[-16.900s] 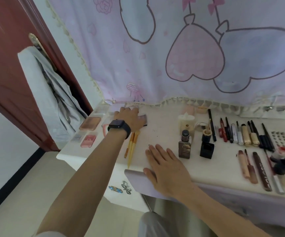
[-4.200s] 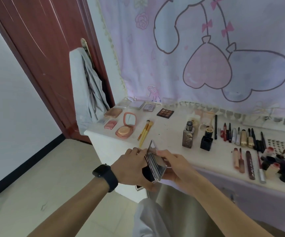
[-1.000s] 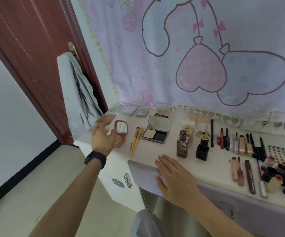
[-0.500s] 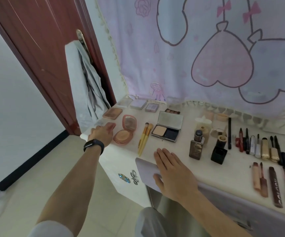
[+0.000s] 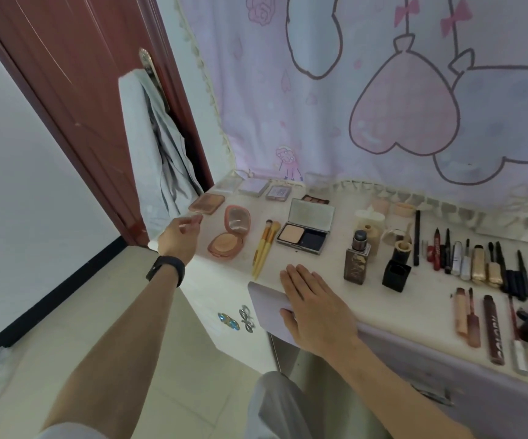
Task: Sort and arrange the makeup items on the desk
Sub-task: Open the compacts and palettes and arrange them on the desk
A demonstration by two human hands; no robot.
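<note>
Pink curtain (image 5: 351,106) hangs behind the white desk (image 5: 329,280), and at its left end I see my left hand (image 5: 178,237) hovering just short of a closed palette (image 5: 207,203), fingers loosely curled with nothing in them. Next come a round compact (image 5: 228,237), lid up, with a peach pan inside, two brushes (image 5: 264,248), and a square compact (image 5: 306,229) whose raised mirror lid backs a beige pan beside a dark one. My right hand (image 5: 316,308) lies flat on the front edge, fingers straight, left of two bottles (image 5: 357,261) and rows of pencils (image 5: 446,255).
</note>
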